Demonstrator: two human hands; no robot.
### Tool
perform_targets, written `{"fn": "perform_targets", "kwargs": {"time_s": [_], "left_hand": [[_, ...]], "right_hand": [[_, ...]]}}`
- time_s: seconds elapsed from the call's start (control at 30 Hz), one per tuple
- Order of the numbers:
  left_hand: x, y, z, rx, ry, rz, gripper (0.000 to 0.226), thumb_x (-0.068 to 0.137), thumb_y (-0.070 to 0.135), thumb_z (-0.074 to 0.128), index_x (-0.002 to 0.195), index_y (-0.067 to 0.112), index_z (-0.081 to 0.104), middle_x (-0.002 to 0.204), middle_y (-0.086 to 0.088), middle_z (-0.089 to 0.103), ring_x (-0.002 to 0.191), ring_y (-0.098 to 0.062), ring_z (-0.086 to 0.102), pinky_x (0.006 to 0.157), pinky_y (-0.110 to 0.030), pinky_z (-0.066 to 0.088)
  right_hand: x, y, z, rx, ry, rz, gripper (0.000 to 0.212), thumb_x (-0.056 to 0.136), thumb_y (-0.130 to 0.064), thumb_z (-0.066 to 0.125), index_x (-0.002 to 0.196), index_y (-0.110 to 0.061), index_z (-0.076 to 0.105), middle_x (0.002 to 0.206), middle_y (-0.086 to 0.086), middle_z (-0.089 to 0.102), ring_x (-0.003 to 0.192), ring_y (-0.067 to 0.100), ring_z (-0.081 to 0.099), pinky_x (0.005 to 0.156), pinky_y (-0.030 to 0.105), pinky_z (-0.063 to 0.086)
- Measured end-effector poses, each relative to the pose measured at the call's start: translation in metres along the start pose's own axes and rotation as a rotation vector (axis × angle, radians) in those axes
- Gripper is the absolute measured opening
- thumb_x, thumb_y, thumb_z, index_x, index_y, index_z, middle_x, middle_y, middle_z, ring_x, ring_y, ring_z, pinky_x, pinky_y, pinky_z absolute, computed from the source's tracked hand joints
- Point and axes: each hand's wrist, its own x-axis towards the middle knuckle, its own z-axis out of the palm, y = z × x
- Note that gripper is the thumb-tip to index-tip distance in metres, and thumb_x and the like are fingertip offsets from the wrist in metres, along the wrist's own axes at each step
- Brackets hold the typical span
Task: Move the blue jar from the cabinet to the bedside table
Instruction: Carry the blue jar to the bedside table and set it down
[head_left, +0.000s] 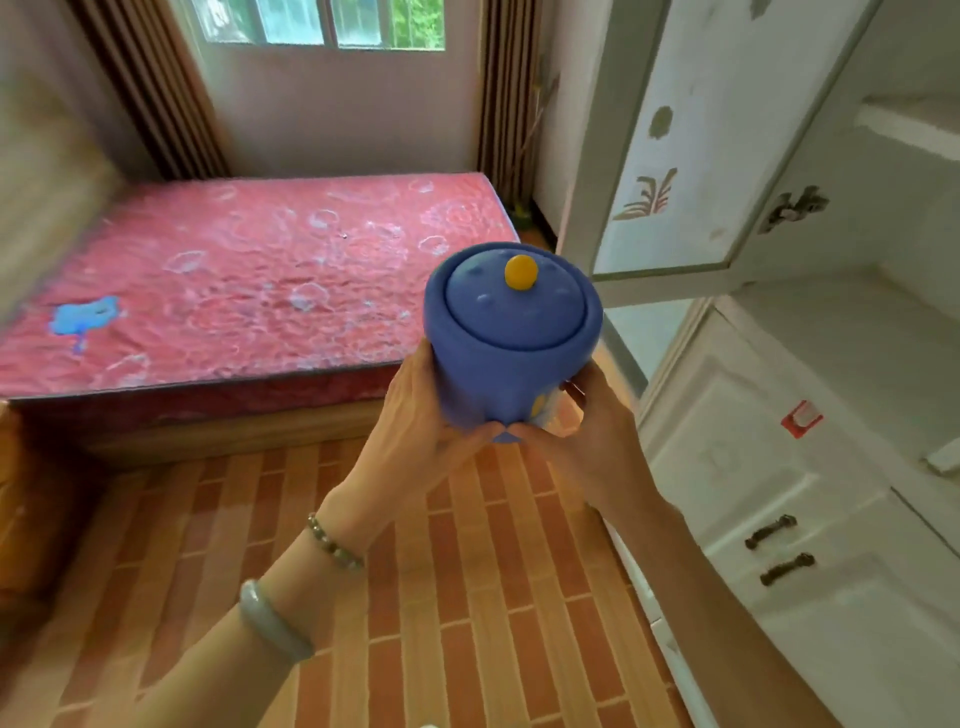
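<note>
Cupping the blue jar (511, 338), left hand (426, 421) and right hand (587, 431) hold it between bed (249, 270) and cabinet (779, 415).

Matt, smooth blue jar (511, 332) with a glossy yellow knob (521, 271), quilted red cloth mattress (249, 275), brick-patterned floor (467, 597) with a slight sheen, white painted cabinet (810, 519) with dark metal handles (771, 531), smooth pale stone-like bangle (272, 621)
</note>
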Motion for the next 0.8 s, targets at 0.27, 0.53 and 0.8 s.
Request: {"fn": "perform_targets", "kwargs": {"time_s": [0.27, 0.53, 0.8], "left_hand": [[-0.067, -0.032, -0.094, 0.152, 0.209, -0.174, 0.096, 0.074, 0.055, 0.070, 0.143, 0.006, 0.027, 0.139, -0.005, 0.043, 0.126, -0.020, 0.045, 0.100, -0.041, 0.043], [-0.139, -0.028, -0.147, 0.184, 0.477, -0.377, 0.099, 0.069, 0.065, 0.070, 0.145, 0.024, 0.020, 0.146, 0.004, 0.036, 0.133, -0.013, 0.039, 0.107, -0.044, 0.039], [-0.201, -0.011, -0.169, 0.276, 0.624, -0.539, 0.105, 0.070, 0.064, 0.069, 0.146, 0.005, 0.025, 0.147, -0.008, 0.038, 0.135, -0.018, 0.039, 0.106, -0.044, 0.039]], "right_hand": [[0.007, -0.043, 0.097, 0.049, -0.243, -0.186, 0.074, 0.058, -0.026, 0.085, 0.119, -0.001, 0.050, 0.104, -0.007, 0.057, 0.095, -0.011, 0.046, 0.074, 0.000, 0.034], [-0.006, -0.082, 0.174, 0.203, -0.551, -0.284, 0.077, 0.058, -0.034, 0.084, 0.121, -0.008, 0.049, 0.104, -0.012, 0.058, 0.091, -0.005, 0.052, 0.071, 0.012, 0.045], [-0.034, -0.108, 0.221, 0.251, -0.746, -0.380, 0.072, 0.058, -0.033, 0.084, 0.119, -0.018, 0.048, 0.100, -0.002, 0.063, 0.088, 0.013, 0.061, 0.069, 0.029, 0.050]]}}
